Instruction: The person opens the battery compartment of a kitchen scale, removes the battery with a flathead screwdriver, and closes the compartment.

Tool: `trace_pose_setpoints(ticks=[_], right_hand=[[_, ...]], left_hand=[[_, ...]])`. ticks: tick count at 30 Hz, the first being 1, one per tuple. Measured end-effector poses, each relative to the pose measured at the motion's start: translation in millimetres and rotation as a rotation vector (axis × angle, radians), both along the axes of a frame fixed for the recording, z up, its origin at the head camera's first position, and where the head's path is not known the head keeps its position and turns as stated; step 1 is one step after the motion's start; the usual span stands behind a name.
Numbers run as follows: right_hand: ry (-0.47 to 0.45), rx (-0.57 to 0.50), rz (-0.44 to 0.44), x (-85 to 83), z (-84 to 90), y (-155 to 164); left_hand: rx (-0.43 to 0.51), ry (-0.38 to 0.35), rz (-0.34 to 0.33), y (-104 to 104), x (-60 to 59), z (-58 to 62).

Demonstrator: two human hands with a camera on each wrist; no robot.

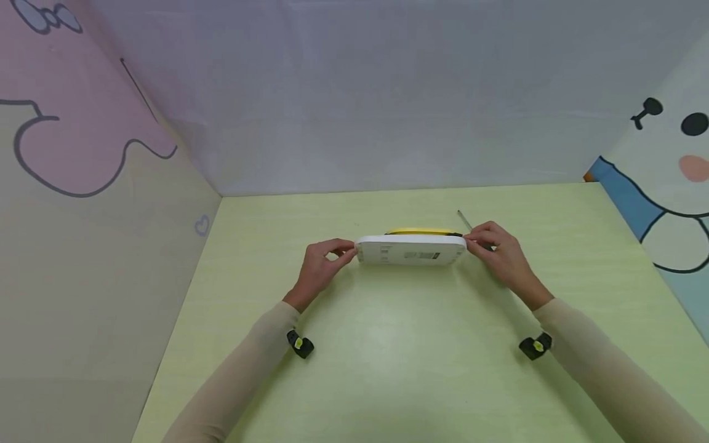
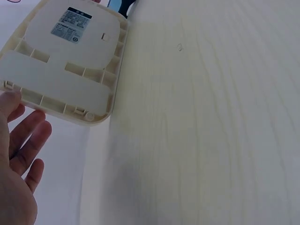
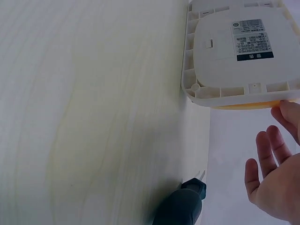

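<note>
two hands are on the white device (image 1: 411,250) at once, one at each end, and it stands tipped up on its long edge on the table (image 1: 388,344), underside toward the person. the left hand (image 1: 321,267) pinches the end nearest it with thumb and forefinger; in the left wrist view the thumb (image 2: 9,101) sits on the ribbed rim while the other fingers hang relaxed below. the right hand (image 1: 498,249) holds the opposite end much the same way, fingertip (image 3: 288,110) at the rim, remaining fingers spread loose. a yellow part (image 1: 418,232) shows just behind the device, on its far face. a thin screwdriver (image 1: 464,220) lies beyond the right hand, its dark handle (image 3: 180,208) near that wrist, touched by neither hand. as i judge it, the lifting and turning-over is partly done: the labelled underside (image 3: 251,40) is exposed, but the device is not yet laid flat, and the small hatch, possibly a battery cover, looks closed.
</note>
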State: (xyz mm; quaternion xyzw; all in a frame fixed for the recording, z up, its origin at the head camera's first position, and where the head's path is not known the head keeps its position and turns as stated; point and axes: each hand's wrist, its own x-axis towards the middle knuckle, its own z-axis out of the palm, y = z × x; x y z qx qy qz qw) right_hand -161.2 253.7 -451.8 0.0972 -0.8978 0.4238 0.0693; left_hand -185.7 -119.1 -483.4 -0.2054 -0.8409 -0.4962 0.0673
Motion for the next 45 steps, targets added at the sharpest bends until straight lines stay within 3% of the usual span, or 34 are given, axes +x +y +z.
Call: trace_pose_setpoints(ticks=[12, 26, 36, 40, 45], right_hand=[[0.014, -0.028, -0.064, 7.2, -4.3, -3], [0.031, -0.116, -0.044, 12.9, -2.5, -1], [0.004, -0.092, -0.017, 20.1, 2.2, 2], [-0.031, -0.145, 0.015, 25.6, 11.7, -2], [-0.026, -0.181, 0.055, 32.8, 26.9, -9]], left_hand=[[0.047, 0.024, 0.037, 9, 0.6, -4.0], [0.064, 0.006, 0.028, 11, 4.3, -4.0], [0.067, 0.012, 0.031, 11, 6.1, -5.3], [0.044, 0.027, 0.041, 11, 8.6, -5.6], [-0.001, 0.097, 0.071, 12, 11.0, -7.0]])
